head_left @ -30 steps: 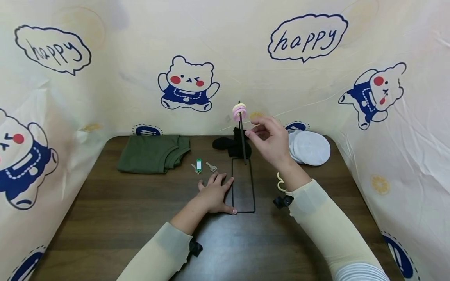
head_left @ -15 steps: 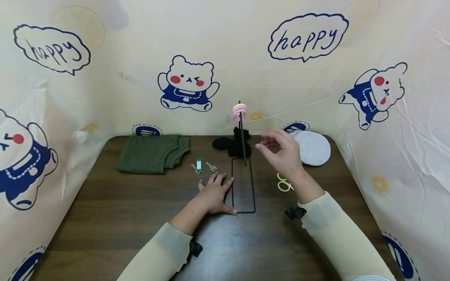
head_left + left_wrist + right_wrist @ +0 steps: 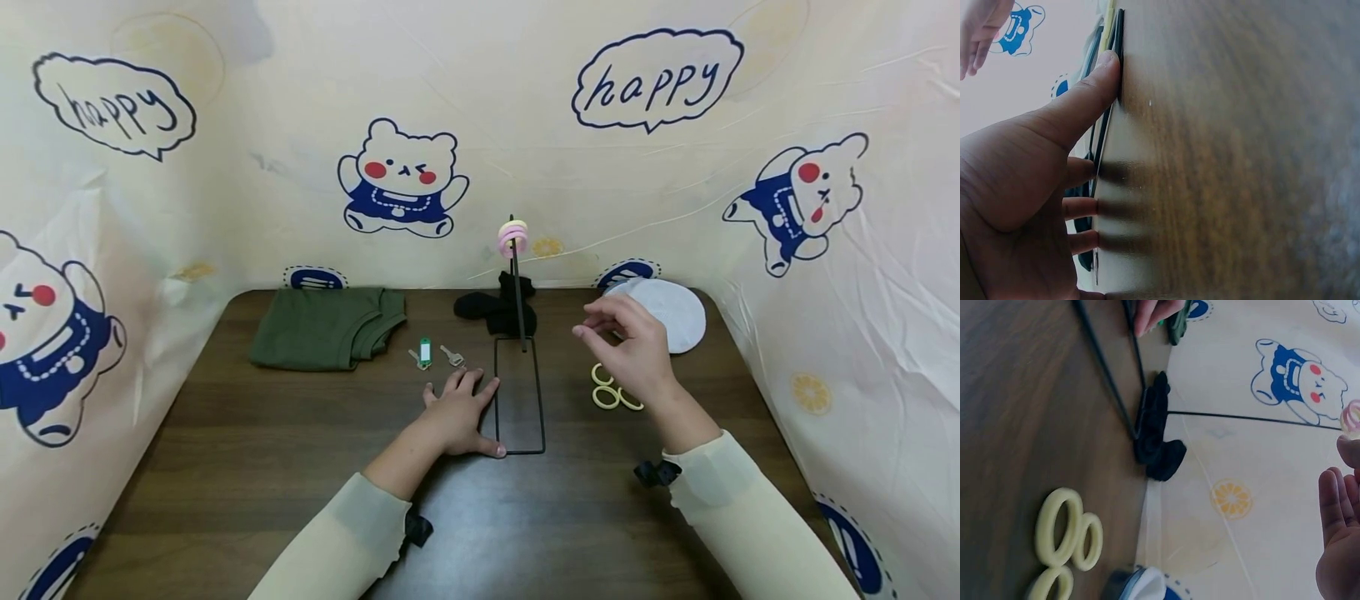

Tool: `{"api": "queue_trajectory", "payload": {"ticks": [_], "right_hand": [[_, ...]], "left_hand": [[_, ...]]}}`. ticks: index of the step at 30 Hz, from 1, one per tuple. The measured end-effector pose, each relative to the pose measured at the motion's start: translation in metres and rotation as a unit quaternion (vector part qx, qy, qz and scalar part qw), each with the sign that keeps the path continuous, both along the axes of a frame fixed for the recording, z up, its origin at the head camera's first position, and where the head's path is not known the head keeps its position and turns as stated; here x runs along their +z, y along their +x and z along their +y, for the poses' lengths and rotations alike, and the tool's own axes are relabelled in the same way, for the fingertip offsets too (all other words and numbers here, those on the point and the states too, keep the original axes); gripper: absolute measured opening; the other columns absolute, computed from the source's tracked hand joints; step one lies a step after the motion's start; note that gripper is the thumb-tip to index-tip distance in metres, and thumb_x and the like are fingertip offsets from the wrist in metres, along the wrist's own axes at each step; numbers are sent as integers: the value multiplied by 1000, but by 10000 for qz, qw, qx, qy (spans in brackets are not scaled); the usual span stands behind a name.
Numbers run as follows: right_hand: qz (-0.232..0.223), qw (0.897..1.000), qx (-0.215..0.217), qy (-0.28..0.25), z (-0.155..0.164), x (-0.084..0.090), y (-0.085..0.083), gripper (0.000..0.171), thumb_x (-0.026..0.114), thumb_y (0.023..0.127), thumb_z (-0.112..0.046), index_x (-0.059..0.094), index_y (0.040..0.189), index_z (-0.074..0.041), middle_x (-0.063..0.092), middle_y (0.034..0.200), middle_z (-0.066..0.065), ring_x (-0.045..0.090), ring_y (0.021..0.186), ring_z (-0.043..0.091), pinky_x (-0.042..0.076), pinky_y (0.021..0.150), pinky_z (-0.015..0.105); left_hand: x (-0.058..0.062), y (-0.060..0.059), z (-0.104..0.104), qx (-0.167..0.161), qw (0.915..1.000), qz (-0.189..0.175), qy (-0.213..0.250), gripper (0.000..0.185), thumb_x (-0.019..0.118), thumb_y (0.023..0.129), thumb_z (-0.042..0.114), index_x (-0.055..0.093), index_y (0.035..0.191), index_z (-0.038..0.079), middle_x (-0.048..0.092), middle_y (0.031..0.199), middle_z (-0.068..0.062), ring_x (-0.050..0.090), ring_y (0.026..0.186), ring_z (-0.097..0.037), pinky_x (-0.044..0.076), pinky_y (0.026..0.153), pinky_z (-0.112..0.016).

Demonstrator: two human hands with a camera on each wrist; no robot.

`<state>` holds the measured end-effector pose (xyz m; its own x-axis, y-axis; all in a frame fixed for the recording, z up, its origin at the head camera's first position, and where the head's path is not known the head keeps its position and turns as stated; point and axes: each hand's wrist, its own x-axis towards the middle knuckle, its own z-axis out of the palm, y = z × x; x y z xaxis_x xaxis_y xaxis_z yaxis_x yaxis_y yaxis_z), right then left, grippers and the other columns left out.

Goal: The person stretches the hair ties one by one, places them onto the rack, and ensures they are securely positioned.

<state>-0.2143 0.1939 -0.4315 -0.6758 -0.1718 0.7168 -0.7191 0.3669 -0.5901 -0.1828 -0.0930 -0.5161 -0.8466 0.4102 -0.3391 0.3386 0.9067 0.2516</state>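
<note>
The left hand (image 3: 450,421) is resting on the table (image 3: 300,467) — fingers spread, thumb touching the base of the black stand (image 3: 518,292). Pink and yellow rings (image 3: 506,237) are hanging near its top. The right hand (image 3: 633,346) is hovering near three loose yellow rings (image 3: 1075,531) — fingers slightly bent, grasping nothing.

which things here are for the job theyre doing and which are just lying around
Likely part of the job:
black stand, its base touched by the left hand
pink and yellow rings on the stand
three loose yellow rings near the right hand

Likely just lying about:
green cloth
tagged key
untagged key
black cloth
white round thing
</note>
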Motion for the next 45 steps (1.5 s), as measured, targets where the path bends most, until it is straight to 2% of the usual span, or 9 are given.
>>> {"api": "queue_trajectory", "payload": {"ticks": [5,11,20,25,28,32,35,39,45], "right_hand": [[-123,9995,-187,220,17,-18,1,37,88,73,14,75,105,2,71,98,12,70,83,24,57,78,21],[-146,9976,-434,525,37,-34,5,40,89,69,16,75,102,1,71,96,14,70,82,27,56,75,22],[-318,9945,-570,825,61,-46,12,34,90,73,8,76,102,-3,72,94,9,70,81,19,55,76,18],[-474,9891,-750,1176,73,-54,16,35,91,74,4,75,103,-5,72,95,4,69,81,17,52,77,15],[-668,9846,-827,1389,80,-59,19,36,92,74,2,75,105,-6,73,97,4,70,80,19,54,76,18],[-1179,9720,-843,1848,88,-65,23,37,91,77,-3,75,111,-5,74,102,9,73,83,25,59,77,35],[-1675,9556,-848,2269,94,-69,25,40,90,81,-10,75,117,-7,74,109,9,72,92,28,57,80,47],[-2120,9378,-735,2649,102,-74,26,43,88,83,-15,73,122,-6,74,114,10,69,100,32,54,85,52],[-2677,9137,-419,3028,110,-81,25,50,90,82,-16,71,127,-3,72,123,14,67,115,34,51,95,53]], "left_hand": [[-2,-1,1,20,10000,-42,-6,119,75,73,80,22,167,30,14,172,-7,7,157,-38,15,108,-83],[-1,-2,1,13,10000,-17,-54,119,75,73,80,23,167,30,15,172,-7,8,157,-38,16,107,-83],[1,0,2,-24,9999,27,-157,118,73,74,80,23,167,29,17,172,-7,9,157,-38,18,107,-83],[1,0,2,0,9999,38,-138,116,72,75,79,22,167,29,16,172,-7,9,157,-38,17,107,-82],[-1,0,3,-5,9999,65,-138,115,71,76,79,22,167,29,16,172,-7,8,157,-38,17,107,-82],[-5,0,3,15,9998,134,-119,116,72,75,80,23,167,30,18,171,-7,10,157,-38,18,107,-82],[-8,1,4,83,9998,203,-41,116,74,73,80,25,167,31,20,171,-6,12,156,-37,19,107,-82],[-10,3,5,171,9995,267,70,117,77,70,79,28,166,32,23,170,-5,15,155,-37,19,106,-83],[-9,5,8,264,9993,247,105,120,79,69,77,27,166,32,23,169,-6,16,154,-39,19,106,-82]]}}
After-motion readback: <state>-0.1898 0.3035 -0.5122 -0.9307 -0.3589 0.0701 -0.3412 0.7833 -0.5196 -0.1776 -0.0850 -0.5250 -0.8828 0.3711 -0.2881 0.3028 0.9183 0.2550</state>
